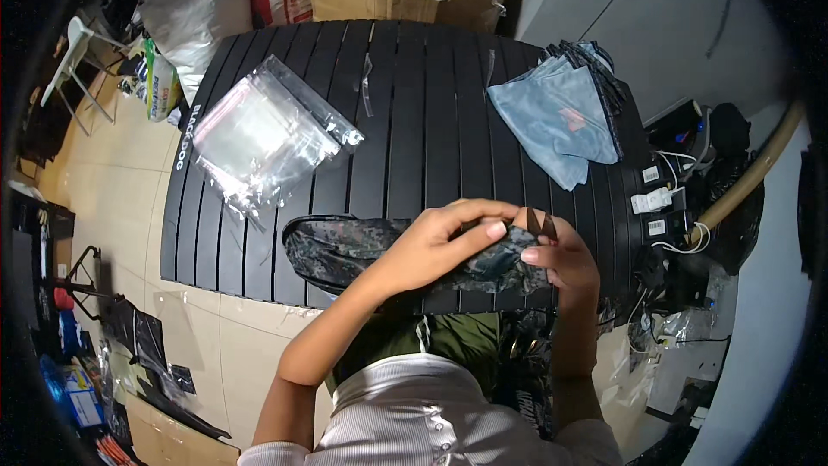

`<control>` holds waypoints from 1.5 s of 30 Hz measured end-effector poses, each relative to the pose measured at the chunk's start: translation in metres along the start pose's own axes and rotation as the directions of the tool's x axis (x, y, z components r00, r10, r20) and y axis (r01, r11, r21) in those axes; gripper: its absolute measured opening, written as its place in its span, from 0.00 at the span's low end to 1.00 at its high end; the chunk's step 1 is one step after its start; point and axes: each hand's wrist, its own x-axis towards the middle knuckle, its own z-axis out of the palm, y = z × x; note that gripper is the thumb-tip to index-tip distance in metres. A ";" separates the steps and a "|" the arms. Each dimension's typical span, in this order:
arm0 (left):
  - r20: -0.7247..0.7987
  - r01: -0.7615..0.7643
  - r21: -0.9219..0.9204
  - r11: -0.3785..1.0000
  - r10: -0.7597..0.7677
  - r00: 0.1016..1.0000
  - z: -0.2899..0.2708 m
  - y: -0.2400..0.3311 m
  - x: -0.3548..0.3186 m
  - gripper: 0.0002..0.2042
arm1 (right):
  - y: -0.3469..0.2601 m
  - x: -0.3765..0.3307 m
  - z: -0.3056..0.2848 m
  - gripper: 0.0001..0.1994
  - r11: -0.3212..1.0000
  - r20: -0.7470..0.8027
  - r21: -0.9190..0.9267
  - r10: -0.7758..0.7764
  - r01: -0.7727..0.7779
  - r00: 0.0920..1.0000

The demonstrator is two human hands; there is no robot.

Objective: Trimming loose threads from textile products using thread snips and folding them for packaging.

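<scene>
A long, dark camouflage-patterned fabric piece with black edging (345, 250) lies along the near edge of the table; I cannot make out its exact kind. My left hand (440, 242) reaches over its right part, thumb extended and fingers curled round the cloth. At its bunched right end, my right hand (565, 255) pinches the fabric between thumb and fingers. A dark brown strip (541, 223) stands up by the right fingers, partly hidden by them. Both hands are close together.
The black slatted table (414, 138) carries clear plastic bags (267, 125) at left and folded blue-grey cloths (561, 108) at far right. Beyond it stands an open cardboard box (388, 2). Power strips with white cables (653, 200) are beside its right edge.
</scene>
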 end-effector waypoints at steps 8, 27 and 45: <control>-0.195 0.161 -0.194 0.968 -0.199 0.960 0.005 -0.001 -0.015 0.05 | 0.002 -0.004 0.016 0.09 0.979 -0.066 -0.174 -0.122 0.109 0.990; -0.384 0.025 0.794 0.608 0.470 0.795 0.028 0.017 -0.032 0.10 | 0.028 -0.005 0.054 0.05 0.870 -0.339 -0.321 -0.474 0.374 0.813; -0.319 0.048 0.858 0.512 0.456 0.831 0.031 0.028 -0.031 0.10 | 0.033 -0.015 0.064 0.11 0.885 -0.334 -0.303 -0.445 0.353 0.831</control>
